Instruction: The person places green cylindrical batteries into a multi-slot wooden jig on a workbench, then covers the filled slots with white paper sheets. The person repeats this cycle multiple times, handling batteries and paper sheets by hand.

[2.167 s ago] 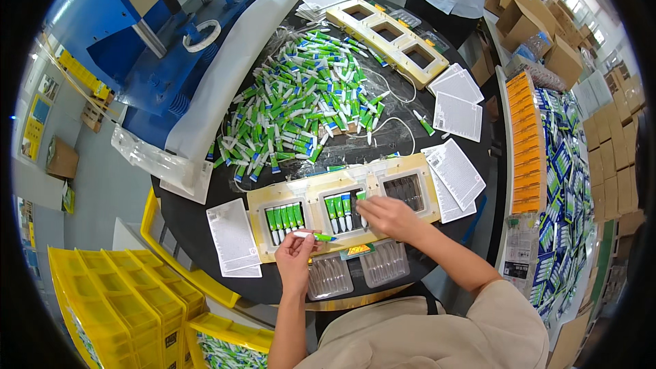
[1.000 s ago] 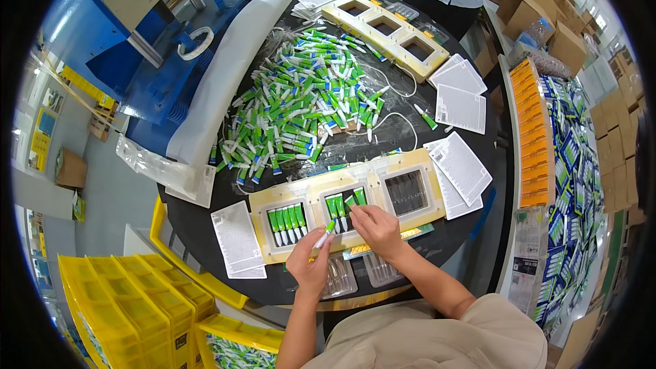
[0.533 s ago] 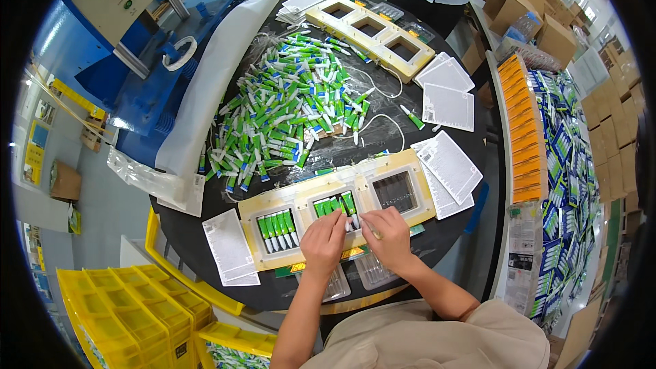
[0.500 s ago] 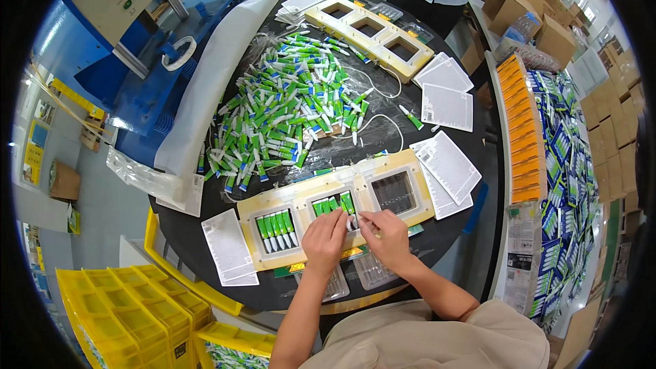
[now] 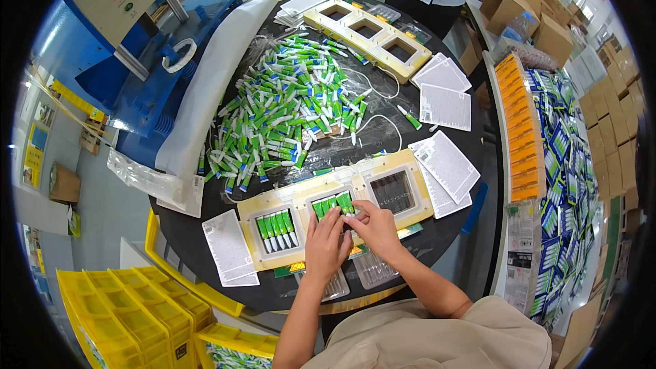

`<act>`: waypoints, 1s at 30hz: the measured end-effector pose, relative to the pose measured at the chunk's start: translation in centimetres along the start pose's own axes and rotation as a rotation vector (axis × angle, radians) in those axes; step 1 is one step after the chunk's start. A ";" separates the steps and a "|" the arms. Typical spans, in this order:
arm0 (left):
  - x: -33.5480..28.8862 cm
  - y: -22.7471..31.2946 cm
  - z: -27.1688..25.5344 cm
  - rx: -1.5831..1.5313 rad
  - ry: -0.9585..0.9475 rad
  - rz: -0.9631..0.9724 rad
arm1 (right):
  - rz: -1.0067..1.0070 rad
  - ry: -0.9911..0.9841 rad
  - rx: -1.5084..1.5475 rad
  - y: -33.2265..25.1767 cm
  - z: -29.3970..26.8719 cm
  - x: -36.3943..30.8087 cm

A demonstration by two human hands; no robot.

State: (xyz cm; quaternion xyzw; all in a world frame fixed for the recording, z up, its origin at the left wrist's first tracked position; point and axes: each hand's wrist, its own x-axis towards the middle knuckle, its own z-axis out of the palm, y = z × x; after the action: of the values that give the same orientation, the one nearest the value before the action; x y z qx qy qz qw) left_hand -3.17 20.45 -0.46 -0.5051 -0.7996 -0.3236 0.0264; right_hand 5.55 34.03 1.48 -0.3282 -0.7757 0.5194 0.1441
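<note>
The slim green squeeze tubes with white tapered caps point(image 5: 342, 202) lie in the middle window of the cream-yellow rectangular frame with three windows point(image 5: 302, 208), beneath and just beyond the fingertips of both hands; the left hand point(image 5: 326, 240) lies over their near part, its fingers stretched out and unclenched; the right hand point(image 5: 374, 227) reaches the right end of the same window, thumb and forefinger close together, though I cannot tell whether they pinch a tube.

Five tubes stand side by side in the frame's left window; those in the middle window are partly covered, so their number cannot be told; clear ribbed plastic point(image 5: 393, 193) shows in the right window; two clear plastic trays point(image 5: 374, 270) lie on the frame's near side, partly hidden; two overlapping white printed cards point(image 5: 447, 164) lie at its right end; beyond it spread a heap of loose tubes point(image 5: 287, 106), too many to count, and one similar frame point(image 5: 350, 19).

The tubes in the left window look smooth and neatly aligned, green bodies away from the person, white caps toward them.
</note>
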 end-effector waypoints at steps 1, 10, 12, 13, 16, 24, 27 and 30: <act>-0.3 0.1 -0.2 0.051 -0.020 -0.004 | -0.027 0.020 -0.031 -0.1 0.0 0.0; -0.9 0.2 -0.6 0.165 -0.148 -0.075 | -0.543 0.170 -0.668 0.0 0.5 -0.1; -0.8 0.3 -0.7 0.190 -0.166 -0.073 | -0.570 0.162 -0.667 0.1 0.6 0.1; -0.7 0.2 -0.8 0.204 -0.173 -0.070 | -0.584 0.160 -0.652 0.0 0.7 0.3; -0.6 0.4 -1.2 0.233 -0.196 -0.084 | -0.606 0.111 -0.628 -0.2 -0.1 1.1; 0.0 -0.4 -1.7 0.146 -0.340 0.015 | -0.535 0.028 -0.315 -0.2 -2.4 3.4; -0.1 -0.5 -2.0 0.115 -0.344 -0.008 | -0.559 0.093 -0.293 0.2 -3.3 5.6; -0.3 -0.3 -2.6 0.099 -0.294 -0.068 | -0.457 0.198 -0.294 0.7 -5.0 10.8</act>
State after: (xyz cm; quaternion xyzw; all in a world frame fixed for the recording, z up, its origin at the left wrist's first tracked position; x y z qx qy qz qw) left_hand -3.98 18.77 1.33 -0.5179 -0.8265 -0.2069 -0.0770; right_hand 0.57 44.85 1.70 -0.2113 -0.8788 0.3208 0.2831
